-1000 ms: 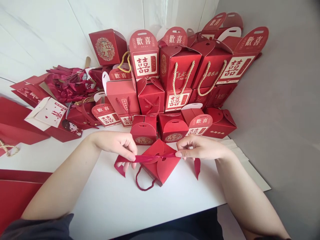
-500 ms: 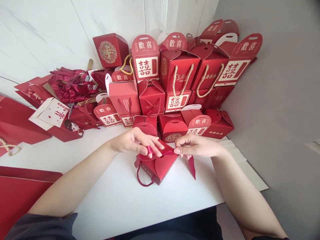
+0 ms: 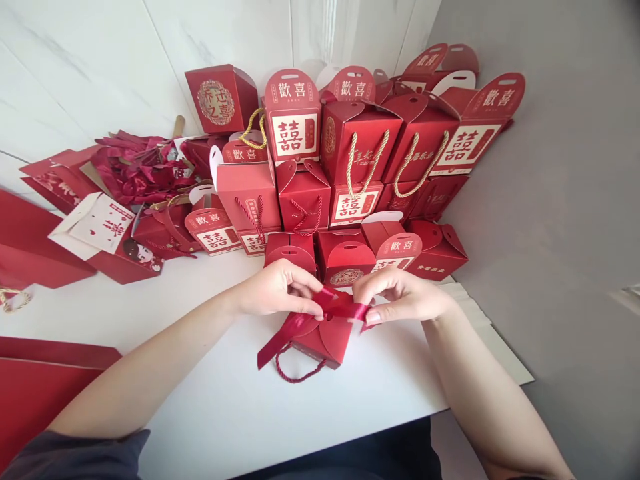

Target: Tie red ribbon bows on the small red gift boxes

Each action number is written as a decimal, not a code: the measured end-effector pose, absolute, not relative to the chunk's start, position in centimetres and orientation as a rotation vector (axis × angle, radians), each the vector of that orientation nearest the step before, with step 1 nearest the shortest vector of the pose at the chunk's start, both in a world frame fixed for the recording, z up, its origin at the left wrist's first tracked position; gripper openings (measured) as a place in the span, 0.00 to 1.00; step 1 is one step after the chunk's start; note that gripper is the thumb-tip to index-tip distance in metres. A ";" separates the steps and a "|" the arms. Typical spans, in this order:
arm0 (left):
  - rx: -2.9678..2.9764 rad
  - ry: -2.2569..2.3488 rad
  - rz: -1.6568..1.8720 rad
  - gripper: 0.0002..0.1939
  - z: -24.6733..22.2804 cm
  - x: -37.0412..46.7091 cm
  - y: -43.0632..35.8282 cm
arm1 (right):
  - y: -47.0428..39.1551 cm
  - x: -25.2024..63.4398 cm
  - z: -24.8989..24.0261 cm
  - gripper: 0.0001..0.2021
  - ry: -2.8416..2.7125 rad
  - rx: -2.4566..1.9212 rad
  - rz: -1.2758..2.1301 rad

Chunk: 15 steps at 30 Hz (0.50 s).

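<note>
A small red gift box [image 3: 336, 343] with curved top flaps sits on the white table in front of me, a twisted dark red cord handle [image 3: 299, 380] drooping from its near side. Dark red satin ribbon [image 3: 284, 340] lies across its top. My left hand [image 3: 283, 288] pinches the ribbon over the flaps, with one tail slanting down to the left. At the box's right side, my right hand [image 3: 400, 297] grips another stretch of ribbon between thumb and fingers. Its far end is partly hidden behind that hand.
Red boxes [image 3: 293, 120] stand stacked along the back wall, some with gold cord handles. Loose dark red ribbon [image 3: 137, 167] is heaped at the back left. Large red bags [image 3: 35, 240] are at the left. A grey wall [image 3: 550, 233] bounds the right side.
My left hand's spread fingers have closed into a pinch, and a ribbon tail now hangs to the left. The box has turned and shifted slightly. My right hand has moved slightly right with the ribbon.
</note>
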<state>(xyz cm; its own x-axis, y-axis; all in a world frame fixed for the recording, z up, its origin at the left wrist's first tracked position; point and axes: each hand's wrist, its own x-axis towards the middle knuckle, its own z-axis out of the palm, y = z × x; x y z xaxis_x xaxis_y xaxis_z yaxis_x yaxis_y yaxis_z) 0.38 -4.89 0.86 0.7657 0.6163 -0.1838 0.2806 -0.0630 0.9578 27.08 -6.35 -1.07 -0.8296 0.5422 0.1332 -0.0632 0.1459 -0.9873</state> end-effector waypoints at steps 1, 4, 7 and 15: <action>1.667 0.756 0.308 0.15 0.9 0.4 -4.9 | -6.5 26.8 -1.2 0.08 -1.944 -0.477 1.698; 1.689 0.825 0.293 0.19 1.1 0.5 -4.9 | -7.1 25.6 -1.1 0.10 -1.934 -0.575 1.541; 1.670 0.809 0.271 0.20 0.9 0.6 -5.0 | -7.8 24.3 -0.9 0.10 -2.030 -0.643 1.312; 1.813 0.824 0.275 0.17 1.0 0.7 -5.5 | -9.0 22.7 -1.2 0.10 -2.317 -0.739 0.685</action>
<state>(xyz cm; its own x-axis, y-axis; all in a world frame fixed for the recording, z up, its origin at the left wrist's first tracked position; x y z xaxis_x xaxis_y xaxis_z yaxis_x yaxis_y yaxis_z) 0.68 -5.51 0.96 0.7338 0.6508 -0.1952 0.4032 -0.1859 0.8960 22.70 -8.97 -1.16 -0.6615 0.6439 0.3846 0.3312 0.7109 -0.6204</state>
